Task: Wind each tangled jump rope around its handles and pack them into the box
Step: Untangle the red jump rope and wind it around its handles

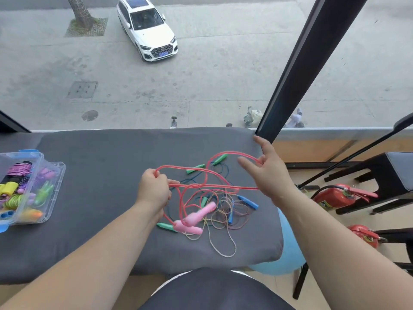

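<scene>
1. The left hand (154,190) grips the pink rope (223,187), and the right hand (269,173) hooks its loop with curled fingers.
2. The pink handles (201,212) lie tangled mid-desk (100,198). The box (48,198) sits at the left edge.

Both forearms bare: left enters from 7 o'clock, right from 4 o'clock. Left hand (154,191) near centre, back up, fingers curled, gripping pink rope (233,152). Right hand (270,173) at its 3 o'clock, index finger straight toward 12, thumb out toward 9, other fingers hooked round same rope.
</scene>
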A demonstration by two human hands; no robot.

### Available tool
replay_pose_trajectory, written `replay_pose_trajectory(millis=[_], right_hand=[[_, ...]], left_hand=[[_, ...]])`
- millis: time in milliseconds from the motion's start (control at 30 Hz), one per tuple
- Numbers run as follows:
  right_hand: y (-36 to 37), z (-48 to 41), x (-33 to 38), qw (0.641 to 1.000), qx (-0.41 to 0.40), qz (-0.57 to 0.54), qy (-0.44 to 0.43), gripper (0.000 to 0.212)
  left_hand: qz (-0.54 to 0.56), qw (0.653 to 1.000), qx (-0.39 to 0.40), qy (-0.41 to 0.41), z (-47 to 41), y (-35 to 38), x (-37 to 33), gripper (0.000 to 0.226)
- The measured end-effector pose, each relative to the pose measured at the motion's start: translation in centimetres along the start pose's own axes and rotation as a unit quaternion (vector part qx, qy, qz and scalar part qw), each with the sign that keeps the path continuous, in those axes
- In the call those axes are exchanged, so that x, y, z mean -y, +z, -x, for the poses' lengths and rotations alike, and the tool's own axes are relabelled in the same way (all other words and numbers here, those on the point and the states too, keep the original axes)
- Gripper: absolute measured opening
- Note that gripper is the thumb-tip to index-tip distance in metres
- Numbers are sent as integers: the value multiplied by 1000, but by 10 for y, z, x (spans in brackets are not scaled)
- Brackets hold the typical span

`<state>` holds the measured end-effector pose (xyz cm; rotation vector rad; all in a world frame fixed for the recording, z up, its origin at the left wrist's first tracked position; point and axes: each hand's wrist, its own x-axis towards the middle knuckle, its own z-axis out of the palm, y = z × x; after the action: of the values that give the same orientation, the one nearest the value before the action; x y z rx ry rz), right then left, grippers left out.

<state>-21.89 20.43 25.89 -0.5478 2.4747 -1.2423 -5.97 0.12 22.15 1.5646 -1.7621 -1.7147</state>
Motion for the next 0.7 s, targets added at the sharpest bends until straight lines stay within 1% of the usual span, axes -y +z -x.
replay_pose_trajectory(millis=[33, 67, 100, 133, 167, 200, 233, 267, 300, 333, 367, 400, 433, 467, 500, 533, 567, 600, 633, 700], right_hand=[[-8, 0, -4, 991, 60, 110, -45, 64], [-15, 2, -5, 965, 124, 212, -91, 70], [-17, 4, -8, 928, 180, 301, -126, 70], [-17, 5, -12, 890, 218, 370, -152, 63], [-16, 6, -15, 863, 239, 414, -162, 52], [-15, 5, -20, 855, 242, 427, -166, 40], [-15, 4, -24, 865, 239, 412, -158, 31], [-15, 2, -29, 893, 240, 358, -130, 27], [-15, 2, -31, 926, 244, 273, -94, 25], [-15, 3, -31, 954, 246, 165, -55, 25], [-13, 4, -30, 968, 242, 56, -23, 28], [-11, 7, -25, 975, 220, -40, -4, 31], [-7, 9, -22, 977, 175, -122, 15, 35], [-5, 7, -18, 973, 110, -197, 37, 39], [-5, 4, -17, 961, 39, -267, 63, 40], [-7, -1, -15, 937, -20, -337, 91, 37], [-12, -6, -13, 905, -54, -406, 115, 31], [-17, -8, -11, 870, -61, -471, 132, 25], [-22, -9, -9, 834, -46, -533, 137, 25], [-25, -4, -3, 755, -8, -641, 137, 35]], left_hand=[[0, 1000, 7, -4, -4, -4, -1, 15], [9, 1000, 23, -13, -5, -6, -3, 15], [24, 998, 47, -22, -4, -8, -6, 15], [33, 996, 74, -24, -2, -8, -10, 16], [34, 994, 101, -19, 0, -8, -12, 18], [29, 992, 125, -12, 1, -8, -14, 21], [25, 990, 141, -8, 1, -7, -14, 26], [22, 989, 147, -3, -1, -7, -12, 32], [19, 989, 147, -3, -3, -8, -9, 36], [18, 990, 142, -9, -2, -7, -7, 37], [20, 991, 134, -16, -3, -6, -4, 36], [27, 992, 125, -21, -2, -5, -1, 33], [31, 993, 112, -25, -2, -3, 2, 33], [31, 995, 95, -29, -2, -3, 5, 35], [31, 996, 77, -32, -5, -5, 11, 38], [32, 997, 60, -41, -8, -8, 16, 40], [36, 997, 44, -56, -11, -12, 21, 43], [38, 996, 32, -71, -15, -17, 26, 44], [39, 995, 28, -84, -18, -21, 30, 45], [42, 994, 22, -95, -19, -22, 33, 45]])
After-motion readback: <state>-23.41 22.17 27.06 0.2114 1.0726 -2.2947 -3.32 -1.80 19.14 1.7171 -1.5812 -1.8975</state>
